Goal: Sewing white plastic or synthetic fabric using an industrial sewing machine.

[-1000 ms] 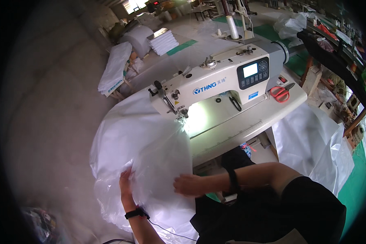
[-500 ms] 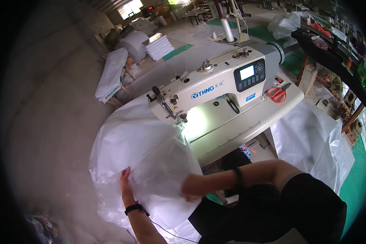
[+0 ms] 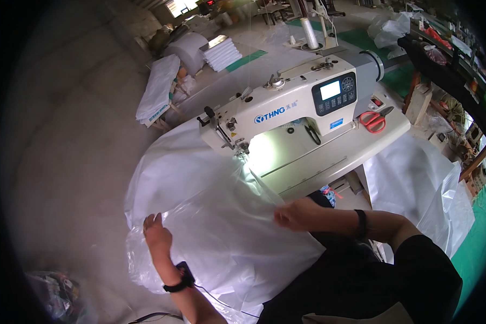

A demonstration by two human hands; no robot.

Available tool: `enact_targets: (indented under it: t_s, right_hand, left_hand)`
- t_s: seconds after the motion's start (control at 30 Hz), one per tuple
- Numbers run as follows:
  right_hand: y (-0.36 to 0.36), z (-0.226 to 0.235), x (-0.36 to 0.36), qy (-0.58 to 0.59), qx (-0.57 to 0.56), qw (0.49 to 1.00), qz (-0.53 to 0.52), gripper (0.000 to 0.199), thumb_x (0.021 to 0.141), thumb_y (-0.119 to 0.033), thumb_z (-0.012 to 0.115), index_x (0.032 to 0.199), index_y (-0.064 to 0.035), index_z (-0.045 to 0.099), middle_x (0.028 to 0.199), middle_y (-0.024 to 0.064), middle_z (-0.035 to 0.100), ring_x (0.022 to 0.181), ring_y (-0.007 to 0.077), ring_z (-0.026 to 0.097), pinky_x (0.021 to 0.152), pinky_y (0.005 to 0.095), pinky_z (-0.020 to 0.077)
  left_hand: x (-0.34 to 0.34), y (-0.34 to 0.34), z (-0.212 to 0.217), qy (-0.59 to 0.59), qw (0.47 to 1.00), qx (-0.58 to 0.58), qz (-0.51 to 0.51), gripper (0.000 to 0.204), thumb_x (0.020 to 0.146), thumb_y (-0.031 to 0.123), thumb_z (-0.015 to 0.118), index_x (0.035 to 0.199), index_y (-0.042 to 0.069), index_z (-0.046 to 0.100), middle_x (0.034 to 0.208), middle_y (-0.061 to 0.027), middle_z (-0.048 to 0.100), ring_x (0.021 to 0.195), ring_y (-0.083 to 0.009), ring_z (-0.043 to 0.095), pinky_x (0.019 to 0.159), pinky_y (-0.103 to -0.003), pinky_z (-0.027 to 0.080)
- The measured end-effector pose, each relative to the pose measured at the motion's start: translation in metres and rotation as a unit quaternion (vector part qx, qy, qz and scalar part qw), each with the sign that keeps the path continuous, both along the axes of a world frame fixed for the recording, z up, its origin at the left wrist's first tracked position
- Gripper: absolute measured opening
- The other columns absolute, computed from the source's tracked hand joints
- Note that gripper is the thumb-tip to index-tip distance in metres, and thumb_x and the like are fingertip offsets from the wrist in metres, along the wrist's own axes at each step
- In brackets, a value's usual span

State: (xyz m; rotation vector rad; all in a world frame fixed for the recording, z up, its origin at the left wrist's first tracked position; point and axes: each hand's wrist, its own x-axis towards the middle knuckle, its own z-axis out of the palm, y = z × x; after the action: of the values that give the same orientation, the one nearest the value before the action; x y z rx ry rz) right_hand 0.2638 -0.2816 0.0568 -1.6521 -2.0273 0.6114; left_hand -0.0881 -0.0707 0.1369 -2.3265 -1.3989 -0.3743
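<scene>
A large translucent white plastic sheet drapes over my lap and runs up under the presser foot of a white sewing machine. My left hand rests on the sheet's left part, fingers slightly bent and apart. At the sheet's right edge is my right hand, closed, with creases stretching from it toward the needle area. The fingertips of this hand are partly hidden. A lamp lights the machine bed beside the needle.
Red-handled scissors lie at the bed's right end, and small black snips under the arm. A thread cone stands behind. More white sheeting hangs at right. Folded white stacks sit at the back left.
My right hand has moved right and up, drawing the sheet's edge out with it. My left hand has shifted slightly left, its fingers spreading. The view has shifted a little.
</scene>
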Motion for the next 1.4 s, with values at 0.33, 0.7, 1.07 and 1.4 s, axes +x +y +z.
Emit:
enact_targets:
  t_s: [0.33,0.7,1.07,1.4]
  right_hand:
    - [0.059,-0.017,-0.021,-0.214,0.094,0.962,-0.141,0.028,0.074,-0.015,0.063,0.096,0.0021,0.058,0.094,0.0127,0.056,0.091,0.024,0.057,0.068,0.0369,0.0496]
    - [0.075,-0.018,-0.002,0.306,-0.084,0.927,-0.199,0.022,0.08,-0.016,0.053,0.091,0.0022,0.059,0.078,0.0178,0.063,0.067,0.0272,0.064,0.064,0.0353,0.0513]
    - [0.127,-0.014,0.012,-0.044,0.037,0.98,-0.188,0.029,0.086,-0.027,0.053,0.096,0.0005,0.054,0.08,0.0175,0.064,0.079,0.0333,0.064,0.068,0.0441,0.0498]
    - [0.115,-0.048,-0.012,-0.214,0.088,0.962,-0.147,0.047,0.078,-0.01,0.053,0.12,0.0108,0.05,0.06,0.0103,0.062,0.049,0.0253,0.06,0.044,0.0384,0.0458]
  left_hand:
    - [0.115,-0.056,-0.087,-0.004,0.991,-0.044,-0.123,0.016,0.078,0.011,0.059,0.093,0.005,0.059,0.097,-0.0106,0.059,0.094,-0.0288,0.055,0.084,-0.04,0.043]
    - [0.197,-0.113,-0.074,-0.261,0.878,-0.364,-0.17,0.023,0.087,0.022,0.052,0.079,0.001,0.056,0.072,-0.0214,0.059,0.069,-0.0405,0.059,0.063,-0.048,0.046]
    - [0.229,-0.133,-0.102,-0.132,0.916,-0.292,-0.242,0.021,0.086,0.02,0.051,0.077,0.002,0.053,0.073,-0.0218,0.058,0.072,-0.0433,0.058,0.063,-0.05,0.046]
    - [0.148,-0.076,-0.074,-0.16,0.968,-0.192,-0.012,0.033,0.083,0.036,0.057,0.105,0.012,0.061,0.112,-0.0161,0.058,0.104,-0.0352,0.054,0.084,-0.046,0.043]
